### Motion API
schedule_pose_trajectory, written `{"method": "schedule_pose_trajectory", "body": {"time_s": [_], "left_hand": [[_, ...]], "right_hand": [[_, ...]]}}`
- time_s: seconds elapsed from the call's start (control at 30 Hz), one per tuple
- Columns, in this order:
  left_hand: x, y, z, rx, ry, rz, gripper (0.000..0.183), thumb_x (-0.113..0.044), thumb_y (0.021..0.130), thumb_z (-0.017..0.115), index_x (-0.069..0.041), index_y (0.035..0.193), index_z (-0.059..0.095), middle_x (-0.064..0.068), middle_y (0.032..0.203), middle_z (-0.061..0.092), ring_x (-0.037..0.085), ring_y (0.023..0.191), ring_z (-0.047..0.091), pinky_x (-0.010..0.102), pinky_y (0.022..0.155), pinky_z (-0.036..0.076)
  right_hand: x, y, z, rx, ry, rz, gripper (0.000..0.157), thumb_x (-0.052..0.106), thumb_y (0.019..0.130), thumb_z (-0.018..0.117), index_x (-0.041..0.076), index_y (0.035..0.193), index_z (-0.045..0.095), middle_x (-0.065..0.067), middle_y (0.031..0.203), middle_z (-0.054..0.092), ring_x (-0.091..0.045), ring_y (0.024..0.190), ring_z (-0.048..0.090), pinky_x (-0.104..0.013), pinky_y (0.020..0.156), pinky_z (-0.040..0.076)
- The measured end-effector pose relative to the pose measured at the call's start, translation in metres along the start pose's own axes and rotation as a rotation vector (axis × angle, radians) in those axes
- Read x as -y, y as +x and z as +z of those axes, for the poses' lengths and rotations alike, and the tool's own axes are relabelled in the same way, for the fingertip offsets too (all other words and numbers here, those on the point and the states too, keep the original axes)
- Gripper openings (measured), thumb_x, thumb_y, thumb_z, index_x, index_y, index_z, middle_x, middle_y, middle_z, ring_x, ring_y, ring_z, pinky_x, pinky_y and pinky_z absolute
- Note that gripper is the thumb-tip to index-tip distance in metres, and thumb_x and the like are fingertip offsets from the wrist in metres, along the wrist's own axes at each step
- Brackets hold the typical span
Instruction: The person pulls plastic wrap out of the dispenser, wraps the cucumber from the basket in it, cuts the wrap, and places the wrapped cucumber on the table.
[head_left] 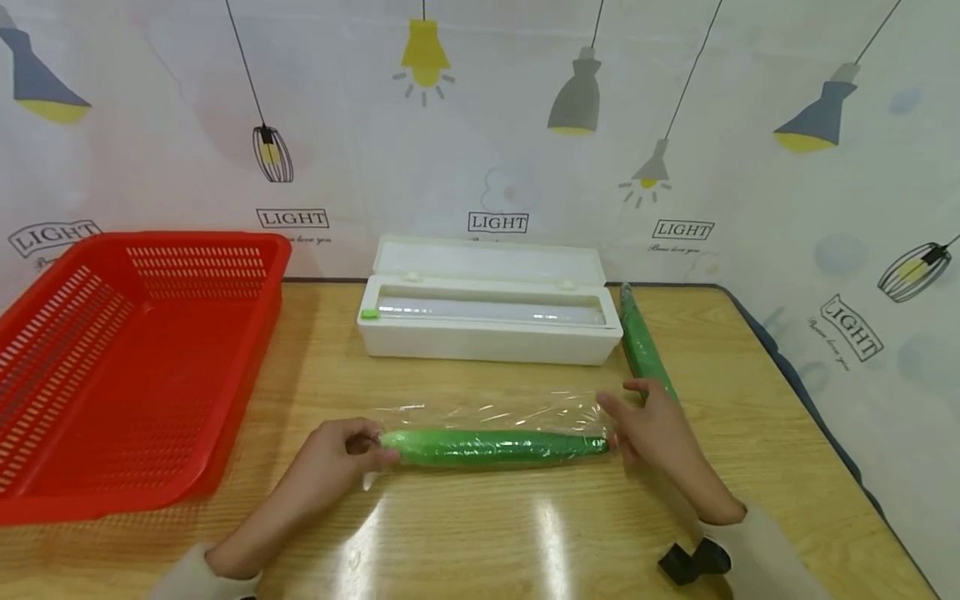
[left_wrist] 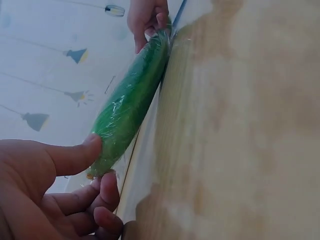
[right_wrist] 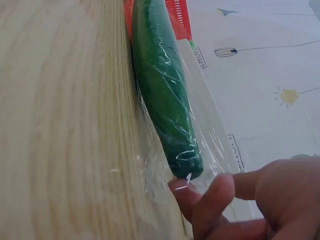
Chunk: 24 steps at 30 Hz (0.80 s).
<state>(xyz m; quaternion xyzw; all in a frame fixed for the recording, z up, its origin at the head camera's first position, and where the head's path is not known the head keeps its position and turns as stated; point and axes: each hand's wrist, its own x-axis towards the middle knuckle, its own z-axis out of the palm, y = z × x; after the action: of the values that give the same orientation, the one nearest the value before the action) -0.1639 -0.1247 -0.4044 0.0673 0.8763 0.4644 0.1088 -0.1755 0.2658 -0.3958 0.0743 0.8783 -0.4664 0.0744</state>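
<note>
A green cucumber [head_left: 495, 447] lies crosswise on the table in clear plastic wrap [head_left: 517, 410], whose loose edge stretches along its far side. My left hand [head_left: 333, 458] pinches the cucumber's paler left end, thumb [left_wrist: 75, 156] on top and fingers curled below. At the darker right end my right hand [head_left: 660, 429] has curled fingers on the film; one fingertip [right_wrist: 184, 192] touches the wrapped tip. Beyond the right hand lies a second cucumber [head_left: 643, 337], partly hidden by that hand.
A white wrap dispenser box [head_left: 487, 343] with its lid up and a film roll inside stands at the back. The red plastic basket [head_left: 142, 375] is on the left. Behind the wooden table [head_left: 465, 533] hangs a lamp-patterned cloth [head_left: 360, 125]. A black strap [head_left: 693, 561] hangs by the right sleeve.
</note>
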Motion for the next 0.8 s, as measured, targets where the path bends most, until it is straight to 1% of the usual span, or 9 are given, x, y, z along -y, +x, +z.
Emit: {"method": "schedule_pose_trajectory", "body": {"time_s": [0.2,0.3,0.37,0.47,0.53,0.6,0.67,0.73,0.8], "left_hand": [[-0.002,-0.008,-0.002,0.054,-0.025,-0.005,0.026,-0.034,0.086,0.071,-0.011,0.075,0.067,0.0,0.069,0.062,0.014,0.063,0.048,0.027,0.058,0.039],[-0.003,-0.008,-0.002,0.045,-0.043,-0.02,0.026,-0.034,0.087,0.07,-0.01,0.076,0.068,0.0,0.069,0.061,0.014,0.064,0.048,0.027,0.059,0.038],[-0.003,-0.008,-0.002,0.034,-0.046,-0.03,0.025,-0.033,0.086,0.071,-0.01,0.077,0.068,0.0,0.069,0.061,0.014,0.065,0.048,0.028,0.059,0.038],[-0.002,-0.007,-0.003,0.033,-0.035,-0.022,0.025,-0.033,0.087,0.07,-0.01,0.077,0.067,-0.001,0.068,0.06,0.014,0.064,0.047,0.027,0.058,0.037],[-0.001,-0.006,-0.003,0.04,-0.025,-0.002,0.026,-0.033,0.087,0.07,-0.01,0.076,0.066,-0.001,0.066,0.059,0.013,0.061,0.046,0.027,0.056,0.036],[0.0,-0.005,-0.003,0.049,-0.015,0.014,0.025,-0.032,0.088,0.069,-0.01,0.075,0.066,-0.001,0.064,0.058,0.013,0.06,0.046,0.027,0.056,0.037],[0.002,-0.003,-0.003,0.056,0.0,0.025,0.024,-0.032,0.088,0.069,-0.011,0.075,0.065,-0.001,0.063,0.057,0.013,0.059,0.045,0.027,0.056,0.037],[0.002,-0.003,-0.003,0.061,0.016,0.026,0.023,-0.032,0.089,0.068,-0.013,0.075,0.066,-0.002,0.063,0.058,0.012,0.058,0.046,0.026,0.056,0.037],[0.002,-0.002,-0.003,0.064,0.03,0.023,0.023,-0.031,0.089,0.068,-0.013,0.075,0.066,-0.003,0.063,0.057,0.012,0.058,0.045,0.026,0.056,0.036]], "right_hand": [[0.0,-0.003,-0.001,0.104,0.104,0.011,0.074,0.046,0.095,0.056,-0.006,0.141,0.03,-0.012,0.066,0.064,-0.018,0.043,0.052,-0.03,0.042,0.045],[0.0,-0.002,0.0,0.095,0.044,-0.039,0.073,0.048,0.095,0.054,-0.005,0.139,0.031,-0.012,0.063,0.063,-0.02,0.046,0.054,-0.03,0.047,0.046],[0.0,-0.002,0.0,0.048,-0.05,-0.092,0.071,0.049,0.095,0.053,-0.004,0.137,0.033,-0.01,0.069,0.064,-0.02,0.049,0.055,-0.031,0.05,0.046],[0.003,-0.005,-0.005,-0.04,-0.154,-0.159,0.068,0.048,0.094,0.057,-0.002,0.135,0.035,-0.013,0.089,0.064,-0.02,0.058,0.058,-0.031,0.054,0.046],[0.007,-0.008,-0.011,-0.094,-0.168,-0.194,0.067,0.046,0.093,0.059,-0.001,0.136,0.036,-0.015,0.108,0.06,-0.021,0.065,0.061,-0.031,0.054,0.047],[0.01,-0.012,-0.017,-0.146,-0.148,-0.234,0.063,0.042,0.093,0.06,0.0,0.135,0.038,-0.018,0.116,0.054,-0.022,0.068,0.063,-0.03,0.053,0.047],[0.012,-0.015,-0.02,-0.2,-0.122,-0.286,0.054,0.037,0.095,0.059,0.002,0.132,0.042,-0.016,0.116,0.052,-0.022,0.068,0.064,-0.028,0.05,0.045],[0.012,-0.018,-0.02,-0.264,-0.126,-0.354,0.042,0.032,0.095,0.061,0.005,0.124,0.049,-0.011,0.109,0.056,-0.017,0.068,0.063,-0.025,0.048,0.043],[0.01,-0.02,-0.017,-0.264,-0.152,-0.446,0.029,0.025,0.093,0.065,0.007,0.114,0.056,-0.004,0.097,0.059,-0.011,0.066,0.06,-0.024,0.049,0.044]]}}
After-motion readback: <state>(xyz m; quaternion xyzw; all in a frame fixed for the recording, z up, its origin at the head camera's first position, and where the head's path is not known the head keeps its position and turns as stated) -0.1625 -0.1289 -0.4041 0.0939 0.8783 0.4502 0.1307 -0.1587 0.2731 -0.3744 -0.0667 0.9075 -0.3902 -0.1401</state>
